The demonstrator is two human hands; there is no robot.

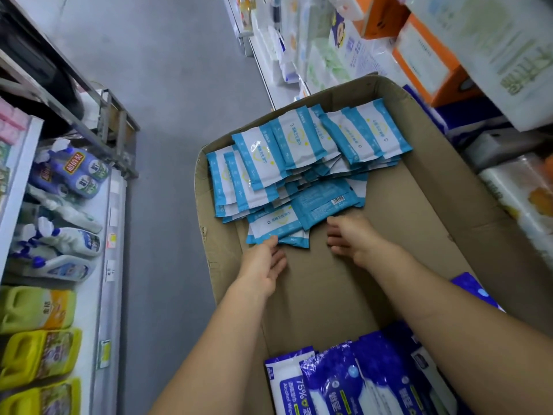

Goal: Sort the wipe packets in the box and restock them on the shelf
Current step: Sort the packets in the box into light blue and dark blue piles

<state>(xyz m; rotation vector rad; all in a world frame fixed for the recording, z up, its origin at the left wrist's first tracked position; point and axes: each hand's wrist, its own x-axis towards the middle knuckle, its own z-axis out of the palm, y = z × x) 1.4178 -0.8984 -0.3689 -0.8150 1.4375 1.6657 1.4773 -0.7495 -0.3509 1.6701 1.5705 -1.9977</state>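
A large cardboard box (419, 211) lies open below me. Several light-blue-and-white wipe packets (302, 151) are spread in overlapping rows at its far end, one flipped to its blue back (324, 203). Dark-blue wipe packets (353, 381) are bunched at the near end. My left hand (263, 268) reaches in, its thumb touching the edge of the nearest light-blue packet (276, 227), its fingers relaxed. My right hand (353, 235) lies palm down on the box floor, its fingers loosely bent, just below the flipped packet. Neither hand holds a packet.
A shelf (110, 235) on the left carries spray bottles (59, 241) and yellow-green jugs (39, 307). Shelves on the right hold tissue and wipe packs (428, 61). A grey floor aisle (167, 145) runs between them. Bare cardboard lies between the two packet groups.
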